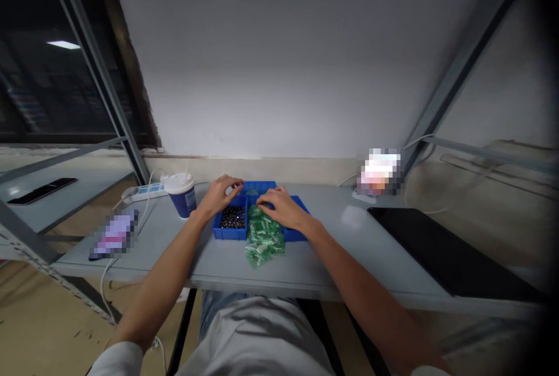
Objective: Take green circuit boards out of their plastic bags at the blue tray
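My left hand point(219, 194) is over the back of a blue bin point(230, 236) holding many small dark, shiny metal pieces point(233, 217). Its thumb and index finger come together in a pinch; whatever is between them is too small to make out. Beside that bin, a heap of small clear-and-green plastic packets point(265, 234) spills toward the table's front edge. Over the heap's far end reaches my right hand point(282, 206), fingers curled and tips pressed together, their contents hidden. Another blue bin point(264, 184) stands behind, with some green in it. A further blue bin point(301, 204) is partly covered by my right hand.
A lidded blue-and-white cup point(182, 195) with a straw stands left, near a white power strip point(148, 191). A phone point(114, 234) with a cable lies front left. At right are a lit, blurred-out screen point(379, 172) and a flat black panel point(445, 251). Metal shelf posts flank the grey table point(345, 256).
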Demonstrator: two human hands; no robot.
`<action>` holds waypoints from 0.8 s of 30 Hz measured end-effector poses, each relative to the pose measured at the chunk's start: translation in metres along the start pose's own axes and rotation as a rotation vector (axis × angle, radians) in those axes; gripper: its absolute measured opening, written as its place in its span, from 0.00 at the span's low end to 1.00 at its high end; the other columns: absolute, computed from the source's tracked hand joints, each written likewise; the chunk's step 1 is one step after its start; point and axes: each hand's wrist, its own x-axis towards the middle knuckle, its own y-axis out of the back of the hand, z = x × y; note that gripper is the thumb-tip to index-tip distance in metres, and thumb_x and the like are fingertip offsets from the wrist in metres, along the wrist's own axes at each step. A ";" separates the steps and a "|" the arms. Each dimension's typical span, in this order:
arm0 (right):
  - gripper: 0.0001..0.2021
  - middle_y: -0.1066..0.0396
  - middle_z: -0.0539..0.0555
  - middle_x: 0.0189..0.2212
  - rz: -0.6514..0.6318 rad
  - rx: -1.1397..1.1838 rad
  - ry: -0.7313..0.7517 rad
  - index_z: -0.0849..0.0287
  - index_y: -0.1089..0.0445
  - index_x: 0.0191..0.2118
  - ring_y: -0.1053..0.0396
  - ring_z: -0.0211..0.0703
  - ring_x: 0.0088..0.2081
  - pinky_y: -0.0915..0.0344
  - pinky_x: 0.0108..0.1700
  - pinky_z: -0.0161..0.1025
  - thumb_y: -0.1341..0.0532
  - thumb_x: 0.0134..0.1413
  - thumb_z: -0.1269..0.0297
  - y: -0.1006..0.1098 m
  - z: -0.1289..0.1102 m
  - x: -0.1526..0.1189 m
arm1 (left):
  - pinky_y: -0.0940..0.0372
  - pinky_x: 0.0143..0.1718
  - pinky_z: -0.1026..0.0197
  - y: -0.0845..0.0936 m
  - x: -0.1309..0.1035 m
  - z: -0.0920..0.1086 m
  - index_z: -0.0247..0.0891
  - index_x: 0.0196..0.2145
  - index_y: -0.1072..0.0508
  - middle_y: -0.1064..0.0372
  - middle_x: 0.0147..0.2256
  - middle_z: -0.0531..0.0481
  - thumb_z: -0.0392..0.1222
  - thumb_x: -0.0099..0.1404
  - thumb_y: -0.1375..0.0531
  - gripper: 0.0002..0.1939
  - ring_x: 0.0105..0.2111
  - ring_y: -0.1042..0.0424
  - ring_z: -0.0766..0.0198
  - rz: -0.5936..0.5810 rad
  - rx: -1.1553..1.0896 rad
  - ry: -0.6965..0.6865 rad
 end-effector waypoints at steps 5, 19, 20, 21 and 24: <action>0.08 0.24 0.53 0.36 0.275 0.245 -0.168 0.56 0.29 0.41 0.29 0.43 0.36 0.38 0.43 0.41 0.45 0.62 0.64 -0.002 0.001 0.003 | 0.34 0.47 0.54 -0.005 0.002 0.009 0.39 0.45 0.27 0.27 0.40 0.46 0.43 0.67 0.40 0.11 0.43 0.31 0.58 -0.008 -0.002 -0.134; 0.10 0.27 0.55 0.35 0.343 0.306 -0.158 0.57 0.30 0.40 0.31 0.44 0.37 0.35 0.45 0.43 0.48 0.61 0.65 -0.005 0.001 0.004 | 0.37 0.50 0.52 -0.006 0.002 0.018 0.38 0.42 0.25 0.27 0.41 0.44 0.44 0.72 0.47 0.13 0.44 0.35 0.57 -0.032 0.013 -0.177; 0.11 0.27 0.56 0.39 0.353 0.248 -0.120 0.58 0.29 0.42 0.31 0.45 0.40 0.36 0.47 0.44 0.47 0.58 0.68 -0.003 -0.001 0.003 | 0.36 0.48 0.53 -0.006 0.002 0.018 0.37 0.42 0.25 0.27 0.39 0.44 0.45 0.72 0.48 0.13 0.43 0.34 0.57 -0.030 0.010 -0.146; 0.13 0.27 0.58 0.41 0.353 0.204 -0.086 0.58 0.29 0.45 0.31 0.46 0.42 0.36 0.49 0.45 0.45 0.55 0.69 -0.003 -0.003 0.003 | 0.36 0.47 0.53 -0.006 0.002 0.018 0.37 0.41 0.25 0.28 0.37 0.44 0.45 0.72 0.48 0.14 0.42 0.34 0.57 -0.029 0.006 -0.115; 0.15 0.27 0.59 0.43 0.343 0.142 -0.045 0.57 0.29 0.48 0.31 0.48 0.44 0.36 0.50 0.47 0.41 0.54 0.68 -0.005 -0.006 0.003 | 0.35 0.45 0.56 -0.006 0.001 0.018 0.37 0.38 0.26 0.29 0.34 0.46 0.46 0.72 0.48 0.14 0.40 0.33 0.58 -0.029 -0.016 -0.068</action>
